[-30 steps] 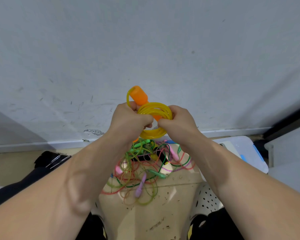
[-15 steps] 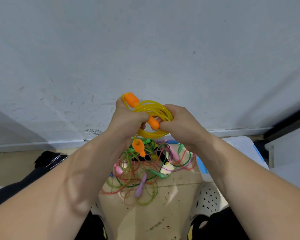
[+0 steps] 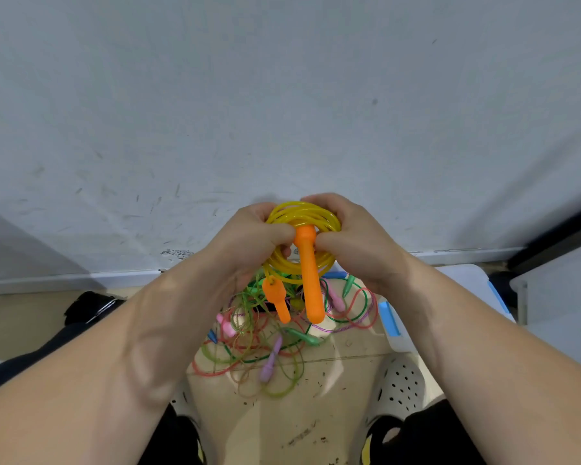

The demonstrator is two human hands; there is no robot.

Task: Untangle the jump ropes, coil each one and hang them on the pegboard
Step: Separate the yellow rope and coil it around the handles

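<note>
The coiled yellow translucent plastic jump rope (image 3: 302, 214) is held up in front of the grey wall (image 3: 282, 95), between the two hands. The left hand (image 3: 249, 239) grips the coil's left side and the right hand (image 3: 353, 236) its right, both with fingers curled round the loops and thumbs meeting at the middle.

Half a second ago one orange handle stuck up above the left hand and another lay across the coil. Now the long orange plastic handle (image 3: 310, 280) hangs straight down over the coil's centre, and the second orange handle (image 3: 277, 297) dangles just left of it.

The loops are tight and roughly round. Below, a tangle of green, red, pink and purple jump ropes (image 3: 265, 344) lies on the beige floor (image 3: 316, 414).
</note>
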